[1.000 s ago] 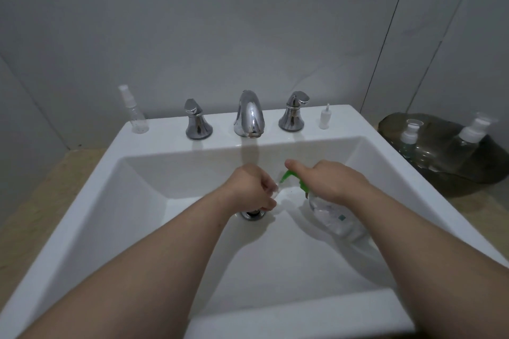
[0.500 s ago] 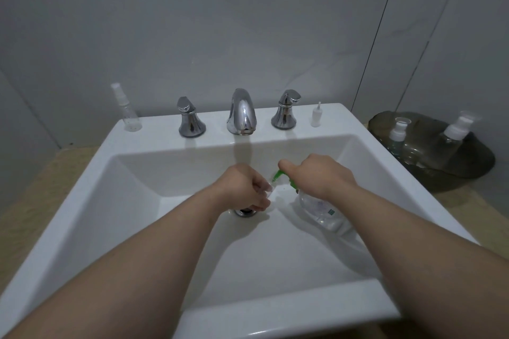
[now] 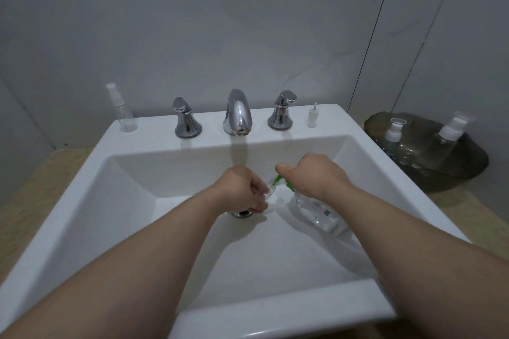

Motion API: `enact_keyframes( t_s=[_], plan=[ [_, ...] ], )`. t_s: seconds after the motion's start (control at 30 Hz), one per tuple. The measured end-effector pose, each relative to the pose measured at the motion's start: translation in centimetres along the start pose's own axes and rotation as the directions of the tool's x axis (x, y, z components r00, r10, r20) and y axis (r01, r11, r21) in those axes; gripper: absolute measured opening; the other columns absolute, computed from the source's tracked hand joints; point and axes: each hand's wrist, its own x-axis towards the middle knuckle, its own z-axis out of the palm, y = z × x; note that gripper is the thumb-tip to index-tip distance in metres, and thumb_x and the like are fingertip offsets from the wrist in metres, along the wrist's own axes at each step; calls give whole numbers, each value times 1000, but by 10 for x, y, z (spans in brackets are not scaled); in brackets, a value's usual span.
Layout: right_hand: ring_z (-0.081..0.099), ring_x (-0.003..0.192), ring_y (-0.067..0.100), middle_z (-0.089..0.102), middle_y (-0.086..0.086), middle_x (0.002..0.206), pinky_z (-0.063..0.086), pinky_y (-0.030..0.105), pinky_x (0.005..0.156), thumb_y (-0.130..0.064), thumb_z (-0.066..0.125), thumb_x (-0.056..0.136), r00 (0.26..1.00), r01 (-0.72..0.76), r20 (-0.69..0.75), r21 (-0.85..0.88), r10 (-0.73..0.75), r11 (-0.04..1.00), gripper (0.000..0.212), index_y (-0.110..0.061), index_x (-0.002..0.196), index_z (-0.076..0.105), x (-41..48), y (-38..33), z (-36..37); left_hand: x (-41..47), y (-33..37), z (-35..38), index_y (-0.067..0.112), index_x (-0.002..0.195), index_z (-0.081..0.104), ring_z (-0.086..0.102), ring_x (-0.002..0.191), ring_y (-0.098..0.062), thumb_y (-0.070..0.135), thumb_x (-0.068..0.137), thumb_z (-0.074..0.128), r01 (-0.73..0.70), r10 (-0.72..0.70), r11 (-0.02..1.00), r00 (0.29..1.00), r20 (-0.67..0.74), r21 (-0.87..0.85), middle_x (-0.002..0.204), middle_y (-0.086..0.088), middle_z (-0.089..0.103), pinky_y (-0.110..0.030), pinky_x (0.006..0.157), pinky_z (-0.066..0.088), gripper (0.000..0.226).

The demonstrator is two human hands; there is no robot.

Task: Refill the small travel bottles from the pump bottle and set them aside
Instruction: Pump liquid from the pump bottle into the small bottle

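Head view: both hands work low inside the white sink (image 3: 82, 190), over its drain (image 3: 242, 213). The left hand (image 3: 242, 190) is curled closed around a small clear travel bottle (image 3: 268, 192), mostly hidden by the fingers. The right hand (image 3: 316, 176) grips the top of the pump bottle (image 3: 316, 209), which tilts in the basin, its green nozzle (image 3: 276, 180) touching the small bottle's mouth. A spray bottle (image 3: 121, 111) stands at the sink's back left corner, a tiny white bottle (image 3: 312, 116) at the back right. Two more pump-top bottles (image 3: 392, 135) sit in a dark tray (image 3: 468, 173) on the table, right of the sink.
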Motion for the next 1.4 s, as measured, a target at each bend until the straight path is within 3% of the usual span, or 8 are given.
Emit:
enact_keyframes(
  t_s=[0.17,0.3,0.4,0.57,0.73,0.87,1.2,1.4],
  plan=[
    [56,63,23,61,3,71,40,29,57,-55,52,86,1000,18,-26,-6,-18,1000,49,-11,66,57,1,1,2,1,0,0,17,90,75,78,82,-23,2,75,88,16,-16,1000,1000,-2,2,94,-8,78,-33,85,63,25],
    [61,71,23,66,4,80,43,31,62,-70,43,86,998,18,-61,-34,-20,999,62,-13,69,61,3,6,4,2,1,0,17,100,77,70,83,-13,7,72,91,32,-30,998,999,-46,47,93,2,75,-23,83,57,33],
    [63,77,23,69,1,84,46,33,67,-86,33,84,997,27,-72,-28,-28,999,80,-16,74,69,6,12,2,4,0,-1,10,99,77,67,75,-16,3,69,92,89,-97,991,992,-78,-103,87,-3,72,-34,84,60,34],
    [64,70,23,67,2,73,45,33,64,-90,28,86,993,53,-105,-13,-54,999,89,-11,68,65,7,15,-1,2,2,0,2,96,75,71,67,-15,-9,74,85,125,-146,925,989,-32,-359,71,-2,72,-37,88,61,26],
    [62,64,24,64,1,64,42,33,59,-87,29,89,983,99,-159,14,-96,995,81,-15,57,49,5,16,-1,4,2,3,7,100,74,77,85,-34,-9,81,80,110,-129,900,992,-16,-422,69,-4,73,-58,104,51,26],
    [64,67,22,70,1,71,43,32,61,-84,31,91,979,95,-183,29,-88,995,83,-11,62,60,7,17,1,4,4,4,3,110,72,74,81,-34,-11,84,76,82,-104,895,994,-26,-438,76,-10,69,-50,96,58,30],
    [63,70,24,68,2,73,42,32,62,-70,39,92,984,74,-166,95,-58,993,67,-15,60,57,9,13,0,8,0,8,5,96,70,75,79,-32,-8,82,79,71,-107,911,992,-67,-406,69,-8,71,-56,95,57,21],
    [57,64,25,62,1,63,40,32,59,-59,44,90,986,76,-157,116,-57,990,56,-16,54,47,8,12,-1,9,0,11,3,99,69,75,79,-35,-9,81,79,63,-104,905,992,-76,-422,64,-5,68,-57,95,57,24]
  ],
)
